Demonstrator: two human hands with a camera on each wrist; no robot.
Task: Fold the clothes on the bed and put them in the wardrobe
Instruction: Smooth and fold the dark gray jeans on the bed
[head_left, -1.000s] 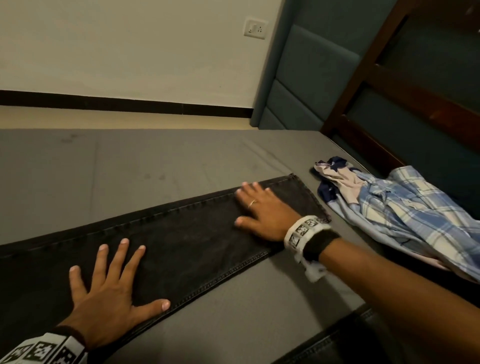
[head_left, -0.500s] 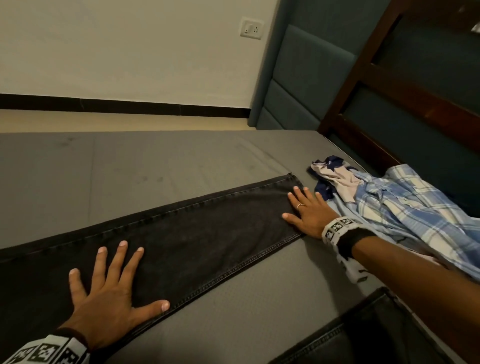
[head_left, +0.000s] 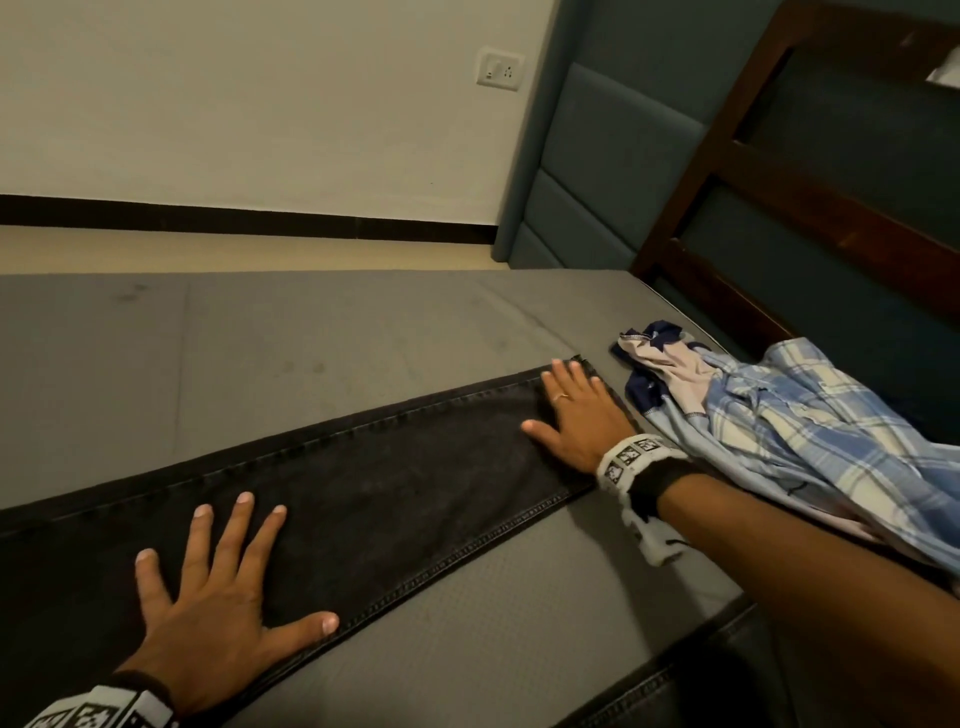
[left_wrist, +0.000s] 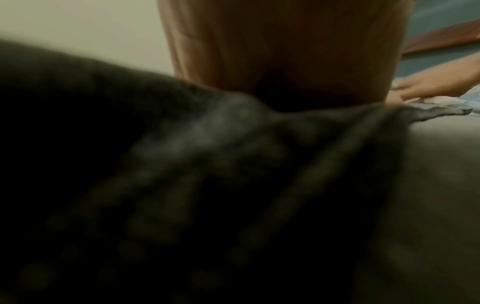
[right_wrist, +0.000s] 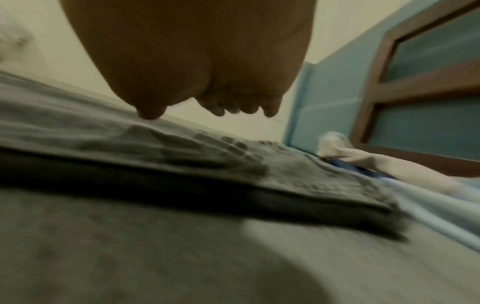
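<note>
Head view: the long black denim trouser leg (head_left: 363, 467) lies flat across the grey bed (head_left: 311, 322), seams running diagonally. The left hand (head_left: 208, 613) presses on it near the viewer, fingers (head_left: 234, 535) spread straight and gripping nothing. The right hand (head_left: 576, 415) lies flat at the far hem, fingers straight, holding nothing. Half a second ago that hand sat right at the hem edge beside the crumpled blue-and-white checked shirt (head_left: 810, 436); it has since slid back onto the denim. I judge this to be smoothing strokes, so the leg is nearly ready for its first fold; nothing has gone to the wardrobe yet.

Left wrist view: dark and blurred, as the wrist rests on the cloth. It shows only the underside of the left hand (left_wrist: 298, 61) against blurred denim (left_wrist: 182, 164), and, far off, the right hand (left_wrist: 439, 86) low by the pale clothes.

Right wrist view: here alone the thickness of the doubled denim (right_wrist: 233, 174) shows as a raised dark edge on the bed (right_wrist: 130, 257), with the right hand (right_wrist: 194, 72) above it, fingertips (right_wrist: 246, 109) extended and uncurled.
</note>
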